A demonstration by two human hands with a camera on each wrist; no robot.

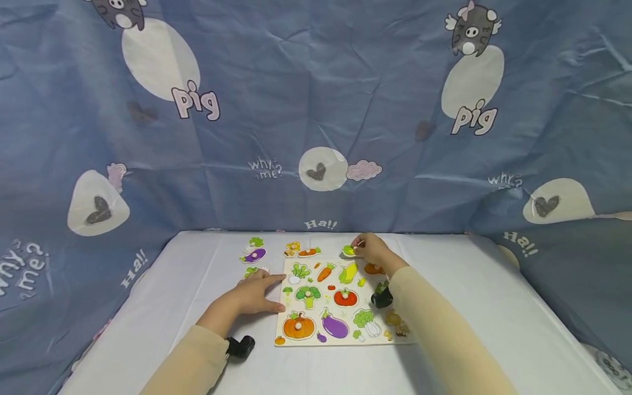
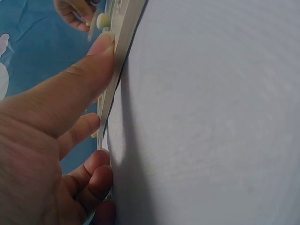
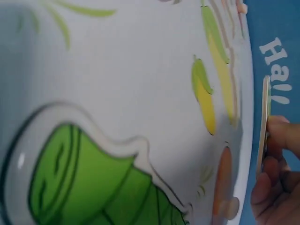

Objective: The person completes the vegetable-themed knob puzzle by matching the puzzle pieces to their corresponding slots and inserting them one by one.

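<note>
A pegged wooden vegetable puzzle board (image 1: 340, 341) lies on the white table. Along its left edge my left hand (image 1: 254, 296) is spread, thumb and index finger touching the side; the left wrist view shows the thumb (image 2: 89, 70) against the rim. Beyond the far edge, my right hand (image 1: 373, 249) pinches a green and yellow puzzle piece (image 1: 348, 251). That thin piece (image 3: 263, 126) appears edge-on in the right wrist view, its face hidden. Knobbed pumpkin (image 1: 296, 329), broccoli (image 1: 308, 293) and tomato (image 1: 343, 299) pieces sit in the board.
Loose pieces lie beyond the board: an eggplant (image 1: 254, 255), a carrot (image 1: 307, 252), a yellow-brown one (image 1: 293, 248) and a leafy green one (image 1: 255, 242). Another green piece (image 1: 250, 271) is partly behind the left hand. A patterned blue cloth (image 1: 276, 208) hangs behind the table.
</note>
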